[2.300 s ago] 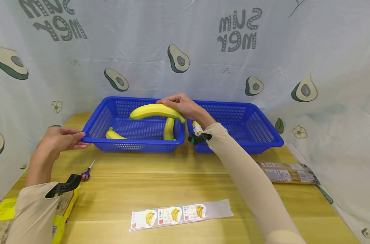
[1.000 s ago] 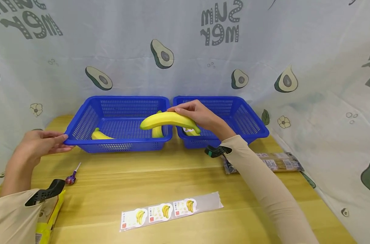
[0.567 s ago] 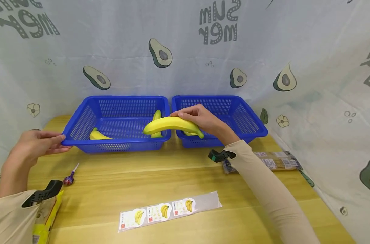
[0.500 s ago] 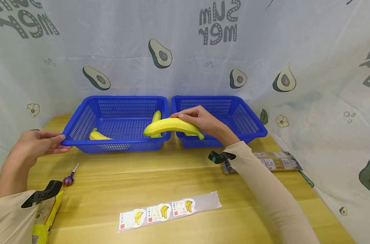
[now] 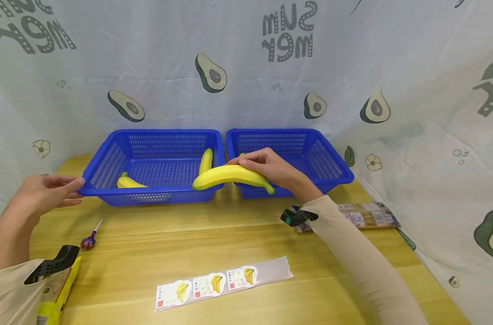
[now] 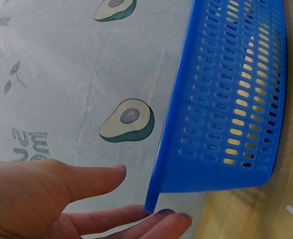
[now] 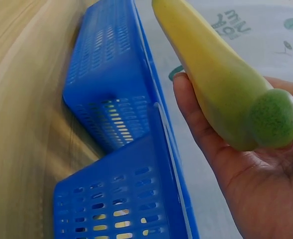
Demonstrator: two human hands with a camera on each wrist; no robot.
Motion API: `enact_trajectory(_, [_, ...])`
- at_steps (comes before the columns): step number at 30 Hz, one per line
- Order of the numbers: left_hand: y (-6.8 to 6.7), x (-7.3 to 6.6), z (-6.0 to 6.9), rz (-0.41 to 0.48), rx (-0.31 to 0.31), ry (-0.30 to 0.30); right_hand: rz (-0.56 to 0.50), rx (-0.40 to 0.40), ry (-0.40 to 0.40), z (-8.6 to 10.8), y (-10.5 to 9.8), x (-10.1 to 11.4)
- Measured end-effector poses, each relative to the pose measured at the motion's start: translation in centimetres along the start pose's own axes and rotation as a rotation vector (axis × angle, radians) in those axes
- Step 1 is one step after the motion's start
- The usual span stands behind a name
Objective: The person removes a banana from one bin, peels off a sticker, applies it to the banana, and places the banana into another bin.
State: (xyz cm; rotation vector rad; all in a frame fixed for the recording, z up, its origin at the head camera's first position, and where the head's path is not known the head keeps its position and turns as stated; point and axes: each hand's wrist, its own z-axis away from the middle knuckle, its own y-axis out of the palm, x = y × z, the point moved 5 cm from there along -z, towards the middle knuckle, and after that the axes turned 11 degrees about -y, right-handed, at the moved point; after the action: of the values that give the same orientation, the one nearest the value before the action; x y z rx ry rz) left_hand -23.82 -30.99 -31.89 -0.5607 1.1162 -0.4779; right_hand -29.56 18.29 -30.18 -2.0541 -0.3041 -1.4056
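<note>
My right hand [image 5: 275, 169] grips a yellow banana [image 5: 232, 176] with green ends, holding it level in front of the gap between two blue baskets. The right wrist view shows the banana [image 7: 221, 84] lying across the palm. At the front left corner of the left basket [image 5: 149, 195] is my left hand [image 5: 39, 194]. In the left wrist view its thumb [image 6: 94, 181] stands apart from the rim, while its other fingers reach under the corner. Inside the left basket lie a banana [image 5: 130, 182] at the front and another banana [image 5: 206, 161] along the right side.
The right basket [image 5: 335, 180] stands beside the left one; its near left contents are mostly hidden. A strip of banana stickers [image 5: 223, 284] lies in front. A lollipop [image 5: 89, 239] and a yellow bag [image 5: 59, 293] are at left, a clear-wrapped package [image 5: 368, 215] at right.
My right hand has brought the banana from over the left basket rightward, down and nearer me. My left hand stays at the basket corner. The head view has turned right.
</note>
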Motion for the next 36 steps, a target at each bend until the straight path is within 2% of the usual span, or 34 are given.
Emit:
enact_trajectory(5, [0.3, -0.6, 0.9, -0.117, -0.09, -0.015, -0.004, 0.014, -0.017, 0.4, 0.3, 0.1])
enact_trajectory(9, [0.6, -1.5, 1.7, -0.234, -0.135, -0.007, 0.012, 0.029, -0.033, 0.8, 0.7, 0.2])
enact_trajectory(14, [1.6, -2.9, 2.7, -0.321, -0.198, 0.08, 0.013, 0.047, -0.046, 1.3, 1.3, 0.2])
enact_trajectory(18, [2.9, -4.2, 3.9, -0.276, -0.243, 0.175, 0.005, 0.053, -0.046, 1.6, 1.7, 0.1])
enact_trajectory(27, [7.4, -7.1, 6.5, -0.106, -0.223, 0.376, -0.013, 0.067, -0.058, 2.1, 2.7, -0.5])
enact_trajectory(31, [9.6, -8.1, 7.1, -0.077, -0.156, 0.437, -0.011, 0.075, -0.063, 2.3, 3.0, -0.6])
enact_trajectory(36, [12.2, -8.9, 7.7, -0.02, -0.052, 0.455, -0.018, 0.072, -0.056, 2.6, 3.3, -0.7])
